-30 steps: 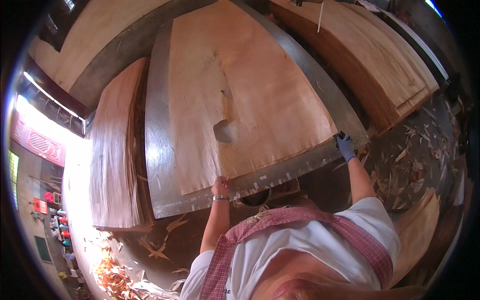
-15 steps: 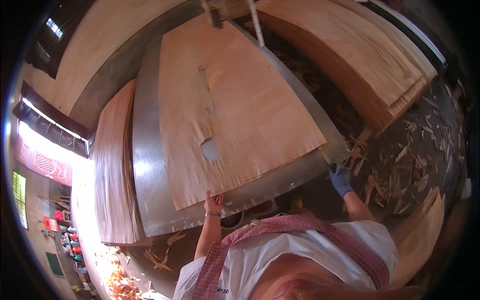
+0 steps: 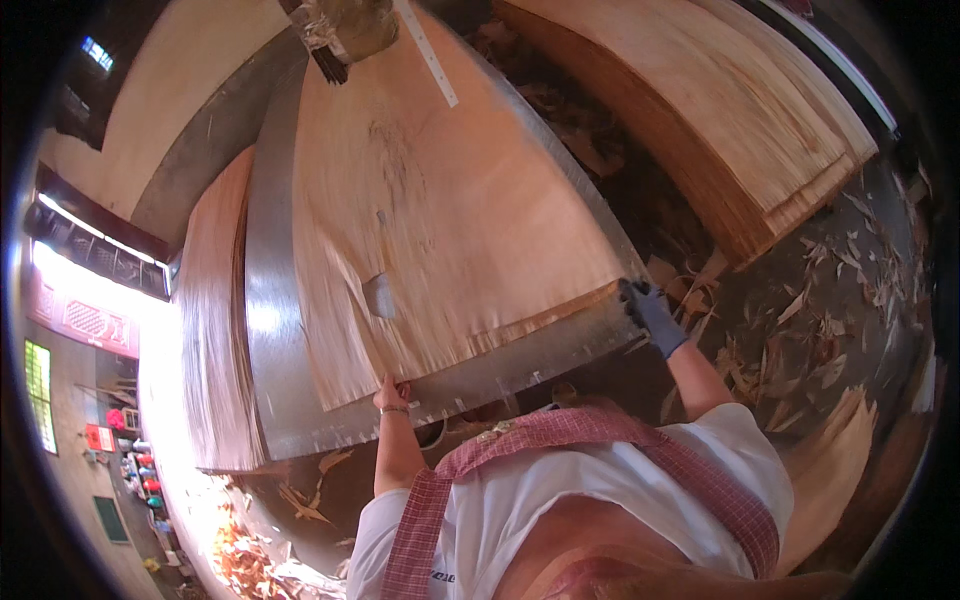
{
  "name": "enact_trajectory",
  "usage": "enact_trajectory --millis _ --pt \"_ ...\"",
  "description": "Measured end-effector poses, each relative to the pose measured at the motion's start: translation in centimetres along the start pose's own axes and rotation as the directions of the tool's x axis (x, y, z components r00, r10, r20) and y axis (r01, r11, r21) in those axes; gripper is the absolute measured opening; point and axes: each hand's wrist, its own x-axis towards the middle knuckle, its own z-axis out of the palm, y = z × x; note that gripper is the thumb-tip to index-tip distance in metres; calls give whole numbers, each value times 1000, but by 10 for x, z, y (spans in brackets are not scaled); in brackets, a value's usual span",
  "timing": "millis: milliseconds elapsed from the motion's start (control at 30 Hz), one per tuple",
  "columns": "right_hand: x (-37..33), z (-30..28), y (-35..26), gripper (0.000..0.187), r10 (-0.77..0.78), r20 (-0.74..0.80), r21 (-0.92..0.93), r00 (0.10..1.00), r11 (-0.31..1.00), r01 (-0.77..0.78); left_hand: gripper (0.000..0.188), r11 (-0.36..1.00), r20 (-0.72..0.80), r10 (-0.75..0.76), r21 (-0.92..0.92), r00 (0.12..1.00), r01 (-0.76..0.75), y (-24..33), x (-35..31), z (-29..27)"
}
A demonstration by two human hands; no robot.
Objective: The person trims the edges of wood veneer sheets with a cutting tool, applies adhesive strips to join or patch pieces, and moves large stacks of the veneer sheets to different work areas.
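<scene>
A large veneer sheet (image 3: pixel 440 210) lies on the metal bench (image 3: pixel 270 330), its near edge running along the bench's near edge. The left hand (image 3: pixel 392 392), bare with a bracelet at the wrist, rests on the sheet's near-left corner; whether its fingers are pinching the sheet or lying flat I cannot tell. The right hand (image 3: pixel 650 315), in a dark glove, has its fingers curled around the bench's near-right corner at the sheet's edge. The step in hand looks like squaring or shifting the top sheet; the next move likely needs an even pull from both corners so the thin wood does not tear. Far left, by the bright wall, hang a red patterned sign (image 3: pixel 85 318) and a green panel (image 3: pixel 38 390); small red and blue containers (image 3: pixel 140 470) stand below.
</scene>
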Motion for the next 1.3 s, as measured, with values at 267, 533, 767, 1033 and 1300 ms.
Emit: enact_trajectory --millis 267,533,767,1033,1300 --pt "52 -148 69 44 -328 -283 -756 902 654 1 19 998 49 -42 -52 998 45 -5 -38 23" --pt "66 -186 142 48 -96 -333 -589 938 798 -127 27 993 -21 -102 -54 995 101 3 -35 10" --pt "28 -175 121 40 -233 -265 -710 936 703 -26 31 986 -176 -42 153 984 70 2 -34 10" --pt "10 -47 87 47 -433 -156 -715 888 670 201 31 927 -100 3 374 995 35 22 -81 25" --pt "-19 75 27 34 -669 60 -949 741 191 249 43 956 19 -62 289 998 54 18 -61 -6"
